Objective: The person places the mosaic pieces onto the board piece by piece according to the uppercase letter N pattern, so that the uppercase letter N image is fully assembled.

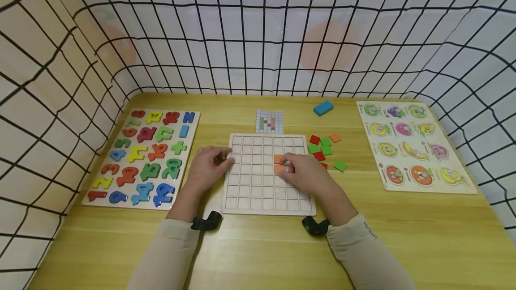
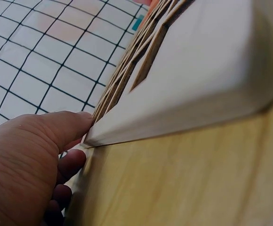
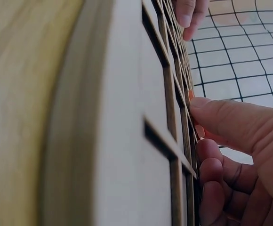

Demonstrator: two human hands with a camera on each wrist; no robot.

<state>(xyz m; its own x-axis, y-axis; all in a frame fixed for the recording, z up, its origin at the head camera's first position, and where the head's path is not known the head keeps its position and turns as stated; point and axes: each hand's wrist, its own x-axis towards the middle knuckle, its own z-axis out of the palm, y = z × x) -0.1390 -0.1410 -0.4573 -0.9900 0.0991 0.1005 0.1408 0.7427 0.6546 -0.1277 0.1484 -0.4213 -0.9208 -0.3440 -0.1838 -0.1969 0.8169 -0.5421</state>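
A wooden grid board [image 1: 251,205] lies flat on the table between the hands. My left hand [image 1: 207,167] touches its left edge with thumb and index finger; in the left wrist view the thumb [image 2: 66,125] rests against that edge and the other fingers curl loosely below. Over the right part of the grid, my right hand [image 1: 308,171] pinches an orange square tile [image 1: 278,169] between thumb and index finger, down at the cells. Another orange tile [image 1: 277,159] sits just beyond it. In the right wrist view the fingers partly hide the orange pieces.
Loose red, green and orange tiles [image 1: 325,150] lie right of the board. A small pattern card [image 1: 269,121] and a blue block [image 1: 323,108] are behind it. A number puzzle [image 1: 155,207] stands left, a fruit puzzle [image 1: 435,187] right. Black wire mesh [image 1: 264,41] encloses the table.
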